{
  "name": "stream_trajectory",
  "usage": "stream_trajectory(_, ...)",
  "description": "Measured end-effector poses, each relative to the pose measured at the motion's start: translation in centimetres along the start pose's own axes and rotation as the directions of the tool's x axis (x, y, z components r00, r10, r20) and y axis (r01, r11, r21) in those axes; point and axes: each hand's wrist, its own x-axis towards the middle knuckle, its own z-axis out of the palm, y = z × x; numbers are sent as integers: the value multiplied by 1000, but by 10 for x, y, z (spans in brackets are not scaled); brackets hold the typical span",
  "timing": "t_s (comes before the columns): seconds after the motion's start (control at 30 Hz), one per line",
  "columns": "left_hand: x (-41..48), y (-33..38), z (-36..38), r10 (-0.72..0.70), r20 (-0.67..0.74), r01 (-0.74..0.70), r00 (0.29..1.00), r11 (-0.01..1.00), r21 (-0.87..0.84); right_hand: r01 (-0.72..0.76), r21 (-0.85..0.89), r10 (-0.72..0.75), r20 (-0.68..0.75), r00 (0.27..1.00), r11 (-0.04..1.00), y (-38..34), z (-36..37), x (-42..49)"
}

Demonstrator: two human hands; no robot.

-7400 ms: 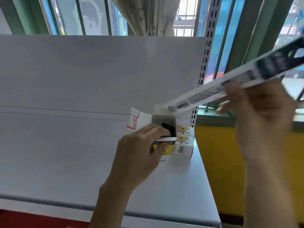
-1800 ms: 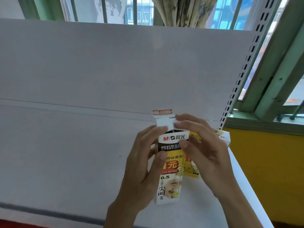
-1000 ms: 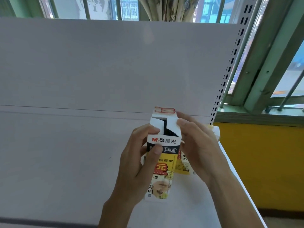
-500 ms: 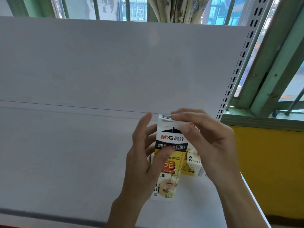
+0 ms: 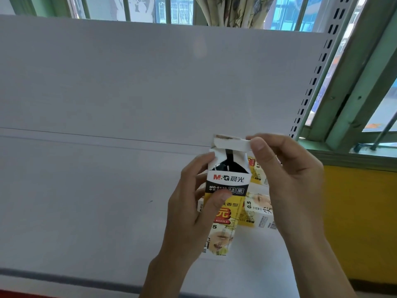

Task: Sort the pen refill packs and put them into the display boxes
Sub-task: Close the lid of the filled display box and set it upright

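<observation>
White shelf (image 5: 86,211), two boxes (image 5: 257,211) lying; left grip (image 5: 189,216) grasps third box (image 5: 227,179) upright, right grip (image 5: 290,179) pinches its flap (image 5: 232,144).

A small stationery shop: white metal display shelf (image 5: 86,211) with slotted upright (image 5: 309,93), stocked with branded pen refill boxes (image 5: 257,209), beside a barred window (image 5: 171,9).

A white shelf (image 5: 86,211) lies under the fingers (image 5: 258,147); a patterned curtain (image 5: 232,11) hangs well above them, a yellow wall (image 5: 361,222) to their right.
</observation>
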Motion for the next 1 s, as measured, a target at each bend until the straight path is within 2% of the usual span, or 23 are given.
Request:
stream_trajectory(0.3,1,-2,-2,14,26,-16,1000,997,80,1,-60,-4,-37,999,998,-5,-2,-4)
stream_trajectory(0.5,5,0,-2,16,29,-19,999,995,95,-1,7,1,-13,1000,1000,-9,-6,-4)
stream_trajectory(0.63,5,3,-1,-6,23,5,1000,999,48,40,-18,-40,-10,999,999,-3,-6,-5)
stream_trajectory(0.77,3,3,-1,-40,3,40,999,998,-42,159,-82,-157,27,987,984,3,-8,-6)
stream_trajectory(1.0,1,7,-1,-2,32,2,999,1000,-15,248,-98,-238,100,966,964,13,-14,-9)
